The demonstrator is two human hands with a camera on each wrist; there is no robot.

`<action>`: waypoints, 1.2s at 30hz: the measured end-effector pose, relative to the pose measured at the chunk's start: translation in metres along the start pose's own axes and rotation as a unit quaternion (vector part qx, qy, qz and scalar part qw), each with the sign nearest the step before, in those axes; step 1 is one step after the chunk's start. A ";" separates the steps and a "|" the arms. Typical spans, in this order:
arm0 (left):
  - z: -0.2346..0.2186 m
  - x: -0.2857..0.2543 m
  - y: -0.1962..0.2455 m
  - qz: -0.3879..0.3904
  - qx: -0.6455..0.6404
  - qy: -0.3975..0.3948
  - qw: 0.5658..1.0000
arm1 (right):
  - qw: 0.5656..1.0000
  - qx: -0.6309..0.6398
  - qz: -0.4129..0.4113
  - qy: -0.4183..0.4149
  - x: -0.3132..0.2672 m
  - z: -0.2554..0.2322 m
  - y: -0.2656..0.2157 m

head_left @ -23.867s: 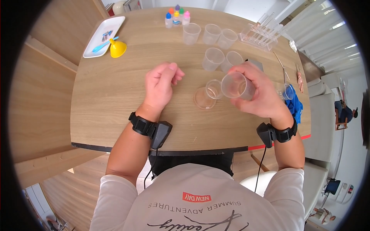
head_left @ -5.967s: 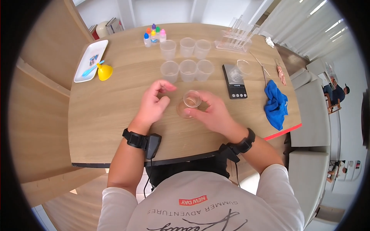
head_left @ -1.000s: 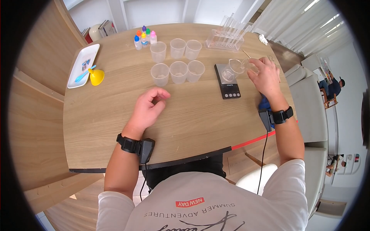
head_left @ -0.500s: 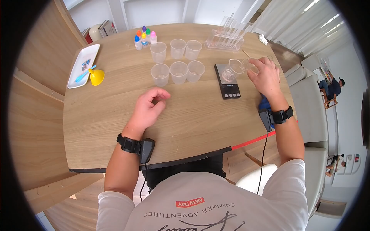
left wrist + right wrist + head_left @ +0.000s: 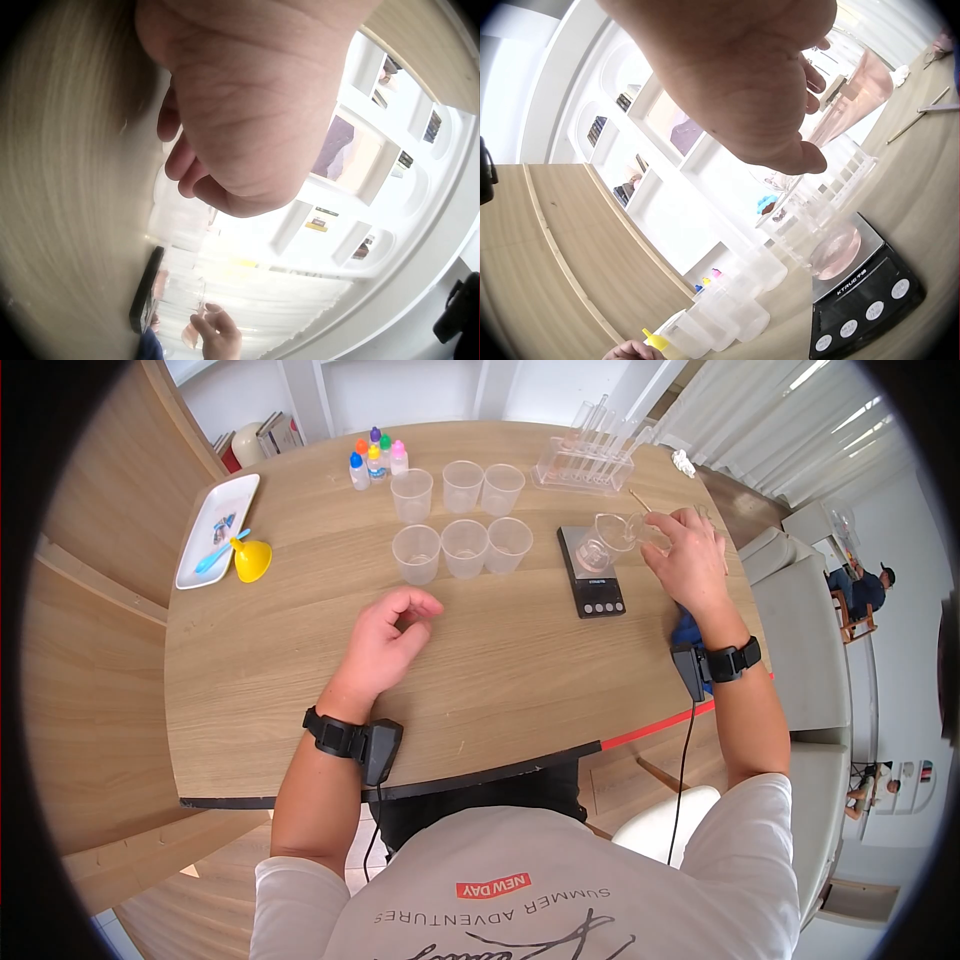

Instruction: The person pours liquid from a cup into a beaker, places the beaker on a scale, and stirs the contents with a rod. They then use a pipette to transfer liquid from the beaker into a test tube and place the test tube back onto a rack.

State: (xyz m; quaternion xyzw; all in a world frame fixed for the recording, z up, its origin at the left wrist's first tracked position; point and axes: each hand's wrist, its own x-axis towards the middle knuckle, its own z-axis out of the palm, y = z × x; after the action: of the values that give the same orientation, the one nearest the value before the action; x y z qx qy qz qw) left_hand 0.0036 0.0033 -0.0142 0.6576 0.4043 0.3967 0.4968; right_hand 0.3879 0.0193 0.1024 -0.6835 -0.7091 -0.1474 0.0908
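My right hand (image 5: 692,555) grips a clear vessel (image 5: 866,94) of pale pink liquid, tilted with its mouth at the beaker's rim. The clear beaker (image 5: 836,251) stands upright on a black digital scale (image 5: 597,600), with pink liquid in its bottom. In the head view the held vessel partly overlaps the beaker. My left hand (image 5: 390,635) rests over the table left of the scale, fingers loosely curled and holding nothing. Just beyond it stand clear plastic cups (image 5: 463,548) in two rows.
A test tube rack (image 5: 582,468) stands behind the scale. Small dropper bottles (image 5: 374,460) sit at the back. On the left are a white tray (image 5: 195,572) and a yellow funnel (image 5: 252,562). A blue cloth (image 5: 686,628) lies partly under the right forearm.
Over the last second both hands hold nearly still, while the pink in the beaker has become more visible. Earlier, the right hand set down a cup and moved right to the vessel beside the scale.
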 end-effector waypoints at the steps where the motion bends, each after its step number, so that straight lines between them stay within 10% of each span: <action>1: 0.000 0.000 0.000 0.000 0.000 0.000 1.000 | 1.000 0.011 -0.003 0.006 0.000 0.001 0.001; 36: 0.000 0.000 0.002 0.000 0.010 0.001 1.000 | 1.000 -0.009 -0.009 -0.011 0.000 -0.004 -0.004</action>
State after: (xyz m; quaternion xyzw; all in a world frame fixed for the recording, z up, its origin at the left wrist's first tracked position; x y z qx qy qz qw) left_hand 0.0036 0.0026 -0.0128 0.6624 0.4087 0.3934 0.4893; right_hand 0.3832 0.0177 0.1056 -0.6797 -0.7145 -0.1474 0.0756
